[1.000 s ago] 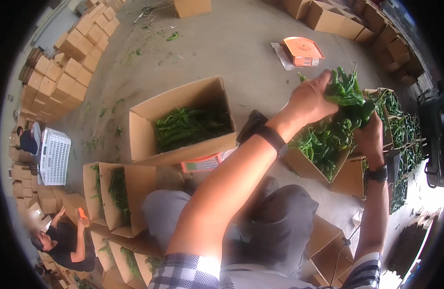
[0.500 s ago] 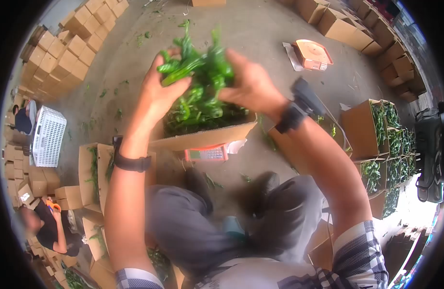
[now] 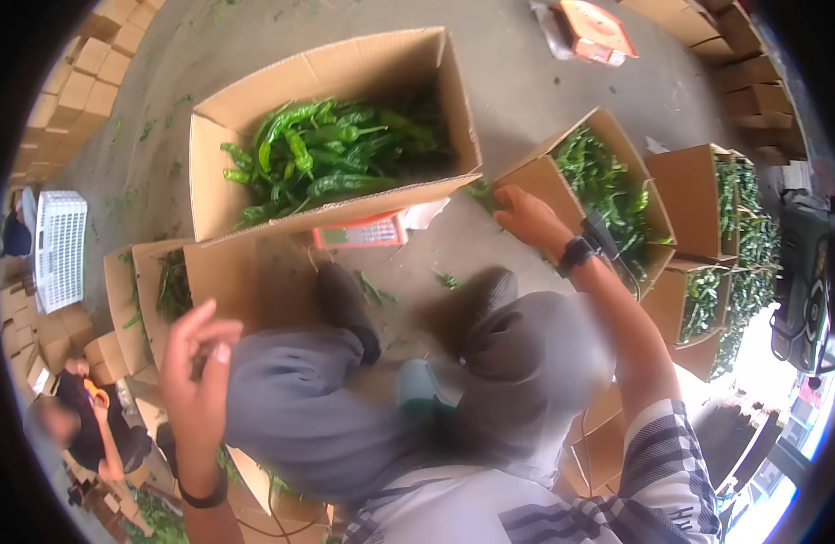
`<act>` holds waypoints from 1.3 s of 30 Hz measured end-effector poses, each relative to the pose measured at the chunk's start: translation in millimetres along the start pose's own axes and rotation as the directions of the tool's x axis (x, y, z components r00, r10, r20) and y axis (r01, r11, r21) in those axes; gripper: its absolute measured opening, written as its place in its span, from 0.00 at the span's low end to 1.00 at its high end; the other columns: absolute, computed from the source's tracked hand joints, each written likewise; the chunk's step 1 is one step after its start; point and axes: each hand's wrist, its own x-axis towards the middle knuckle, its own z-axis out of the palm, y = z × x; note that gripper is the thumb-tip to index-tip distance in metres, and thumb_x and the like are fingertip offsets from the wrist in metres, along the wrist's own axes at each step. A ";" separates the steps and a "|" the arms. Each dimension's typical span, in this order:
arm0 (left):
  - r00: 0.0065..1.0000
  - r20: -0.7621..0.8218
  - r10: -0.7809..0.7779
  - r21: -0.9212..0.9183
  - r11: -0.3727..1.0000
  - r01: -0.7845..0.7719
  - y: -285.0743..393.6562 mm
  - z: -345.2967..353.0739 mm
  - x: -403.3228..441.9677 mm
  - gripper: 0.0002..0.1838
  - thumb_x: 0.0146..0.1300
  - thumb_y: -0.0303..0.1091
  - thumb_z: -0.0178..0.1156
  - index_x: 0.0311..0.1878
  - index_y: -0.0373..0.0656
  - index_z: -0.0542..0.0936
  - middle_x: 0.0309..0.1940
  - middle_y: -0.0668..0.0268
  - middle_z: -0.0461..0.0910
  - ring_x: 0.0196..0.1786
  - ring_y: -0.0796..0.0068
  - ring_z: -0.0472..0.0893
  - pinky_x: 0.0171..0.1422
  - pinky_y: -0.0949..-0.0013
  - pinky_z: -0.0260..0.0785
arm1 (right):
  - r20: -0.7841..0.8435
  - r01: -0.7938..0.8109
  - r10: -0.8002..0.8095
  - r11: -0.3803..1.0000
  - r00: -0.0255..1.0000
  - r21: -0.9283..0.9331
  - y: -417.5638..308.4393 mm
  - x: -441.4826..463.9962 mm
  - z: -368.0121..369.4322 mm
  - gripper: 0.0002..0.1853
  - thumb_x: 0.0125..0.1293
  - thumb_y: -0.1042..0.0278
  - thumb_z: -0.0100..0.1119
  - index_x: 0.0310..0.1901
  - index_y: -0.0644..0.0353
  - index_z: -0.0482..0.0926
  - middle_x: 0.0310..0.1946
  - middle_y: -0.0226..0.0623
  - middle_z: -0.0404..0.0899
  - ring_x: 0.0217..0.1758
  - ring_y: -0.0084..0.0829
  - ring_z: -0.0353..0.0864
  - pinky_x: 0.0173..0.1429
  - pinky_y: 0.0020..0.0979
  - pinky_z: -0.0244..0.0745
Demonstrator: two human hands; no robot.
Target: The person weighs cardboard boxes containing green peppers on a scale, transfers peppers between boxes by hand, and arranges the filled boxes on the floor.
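A cardboard box (image 3: 318, 213) stands in front of me with long green peppers (image 3: 331, 150) piled inside. Under its near edge shows the keypad of an orange weighing scale (image 3: 363, 233). My left hand (image 3: 198, 363) is raised over my left thigh, fingers bent but apart, with nothing in it. To the right, my right hand (image 3: 531, 220) is at the near left side of a second cardboard box (image 3: 608, 122) of green peppers (image 3: 603, 186). Its fingers are loosely spread and nothing shows in them; whether they touch the cardboard I cannot tell.
More open boxes (image 3: 685, 204) of green peppers stand at the right, others (image 3: 155, 304) at the left. A white crate (image 3: 61, 249) and a seated person (image 3: 96, 417) with something orange are far left. Another orange scale (image 3: 594, 27) lies on the floor. Loose peppers (image 3: 372, 286) lie by my shoes.
The green peppers that both hands held over the front box are out of my hands. My left hand has come back toward my thigh; my right hand has moved to the right-hand box.
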 end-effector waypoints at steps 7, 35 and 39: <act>0.984 -0.078 0.161 0.304 0.944 -0.131 -10.8 13.2 -34.4 0.19 0.73 0.19 0.59 0.66 0.33 0.78 0.37 0.61 0.87 0.42 0.74 0.84 0.56 0.67 0.78 | -0.156 -0.142 0.106 0.961 0.982 -0.236 132.5 85.4 145.0 0.25 0.67 0.69 0.62 0.66 0.60 0.74 0.65 0.55 0.77 0.72 0.58 0.75 0.75 0.60 0.70; 0.999 -0.013 -0.051 0.301 0.952 0.052 -7.3 1.2 -17.2 0.19 0.68 0.23 0.66 0.61 0.34 0.80 0.38 0.57 0.88 0.44 0.69 0.88 0.55 0.65 0.80 | -0.281 -0.079 0.210 0.907 0.937 0.414 38.6 84.3 118.8 0.11 0.79 0.70 0.55 0.57 0.65 0.74 0.41 0.44 0.83 0.41 0.38 0.88 0.45 0.40 0.84; 0.979 0.153 0.132 0.269 0.948 -0.170 22.5 13.9 33.9 0.27 0.67 0.24 0.67 0.69 0.35 0.78 0.60 0.50 0.83 0.64 0.55 0.83 0.72 0.56 0.73 | -0.292 0.057 0.195 0.736 0.936 0.675 -40.6 15.6 34.3 0.11 0.82 0.68 0.54 0.55 0.67 0.74 0.38 0.40 0.84 0.39 0.31 0.86 0.45 0.34 0.83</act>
